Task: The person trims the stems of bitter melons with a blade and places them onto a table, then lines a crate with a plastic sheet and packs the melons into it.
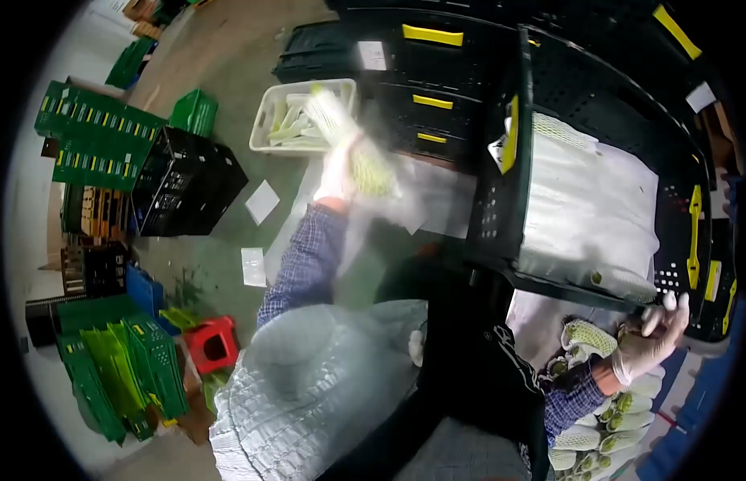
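Observation:
My left hand (338,172), in a pale glove, is stretched forward and smeared by motion. It is closed round a long, light green item in white foam netting (371,172); its exact kind is blurred. Just beyond it stands a white tub (259,120) holding pale green and white strips. On the other side, my gloved right hand (650,341) has its fingers apart and slightly bent, with nothing seen in them. It hovers by the lower corner of a dark crate (541,276), above green produce in foam nets (630,421).
The dark crate holds white sheeting (589,208) with netted pieces at its edges. Stacked dark crates with yellow handles (433,103) stand ahead. To the left are a black crate (192,184), green crates (100,120) and a red box (212,343). White papers (262,202) lie on the floor.

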A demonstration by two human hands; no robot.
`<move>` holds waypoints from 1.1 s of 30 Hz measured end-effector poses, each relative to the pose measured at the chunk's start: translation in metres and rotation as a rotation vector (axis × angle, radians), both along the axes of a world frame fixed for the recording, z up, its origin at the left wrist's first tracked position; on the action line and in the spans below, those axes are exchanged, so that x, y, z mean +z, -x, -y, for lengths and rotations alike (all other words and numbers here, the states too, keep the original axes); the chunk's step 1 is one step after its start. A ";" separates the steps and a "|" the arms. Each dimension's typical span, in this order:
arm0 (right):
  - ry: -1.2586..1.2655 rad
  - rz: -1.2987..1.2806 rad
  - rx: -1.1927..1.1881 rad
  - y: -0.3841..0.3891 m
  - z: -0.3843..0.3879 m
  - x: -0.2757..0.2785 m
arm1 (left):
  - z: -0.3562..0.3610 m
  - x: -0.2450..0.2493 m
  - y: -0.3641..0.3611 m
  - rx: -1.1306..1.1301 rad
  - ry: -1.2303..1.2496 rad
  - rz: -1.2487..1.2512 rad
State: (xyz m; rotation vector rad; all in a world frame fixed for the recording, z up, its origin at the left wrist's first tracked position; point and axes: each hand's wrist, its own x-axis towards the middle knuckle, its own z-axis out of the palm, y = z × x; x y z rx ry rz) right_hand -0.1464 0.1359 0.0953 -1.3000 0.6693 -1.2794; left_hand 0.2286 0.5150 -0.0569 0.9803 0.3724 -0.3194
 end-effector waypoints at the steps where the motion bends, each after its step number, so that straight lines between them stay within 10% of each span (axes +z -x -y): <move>1: -0.006 0.005 0.027 0.001 -0.002 0.004 | -0.024 -0.051 -0.013 -0.027 0.038 -0.039; 5: 0.009 -0.021 0.000 0.006 -0.001 0.004 | -0.084 -0.116 -0.063 -0.087 0.280 -0.148; 8: 0.000 -0.068 -0.032 0.007 -0.005 0.008 | -0.108 -0.108 -0.136 -0.040 -0.097 0.160; 11: -0.082 -0.046 -0.052 0.002 -0.018 0.013 | -0.107 -0.049 -0.183 -0.049 -0.453 0.005; 16: -0.028 0.044 -0.067 -0.010 -0.032 0.021 | 0.010 0.076 -0.181 -0.143 -0.413 0.617; 23: -0.072 0.189 -0.074 0.011 -0.022 0.009 | 0.224 0.232 0.018 -1.179 -0.491 1.335; 28: -0.060 0.264 -0.056 0.037 -0.017 0.000 | 0.358 0.132 0.055 -1.662 -0.479 2.246; 33: -0.146 0.255 -0.169 0.053 -0.016 -0.010 | 0.445 0.068 0.139 -1.947 -0.593 1.866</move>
